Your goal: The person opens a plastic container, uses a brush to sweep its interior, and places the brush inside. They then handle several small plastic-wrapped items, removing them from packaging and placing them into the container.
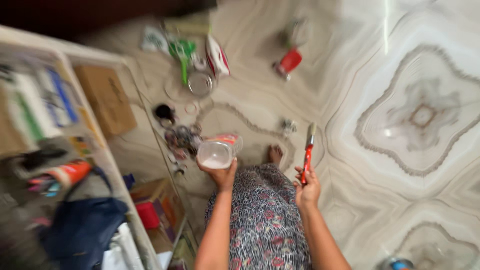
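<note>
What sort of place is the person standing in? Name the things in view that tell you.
Probably a room in a home: a polished marble-patterned floor, open shelves crammed with household odds and ends, and small items scattered on the floor. The picture is blurred.

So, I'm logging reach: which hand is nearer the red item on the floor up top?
Right. The right hand, holding a brush, is below the red item; the left hand, holding a jar, is lower-left, slightly farther.

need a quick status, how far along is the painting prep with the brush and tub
Done: the left hand holds a clear plastic tub and the right hand a red-handled brush, so both are picked up. In hand: the person stands on the marble floor carrying them. Left: no fresh paint shows anywhere, and items lie scattered on the floor. The blur hides the tub's contents.
</note>
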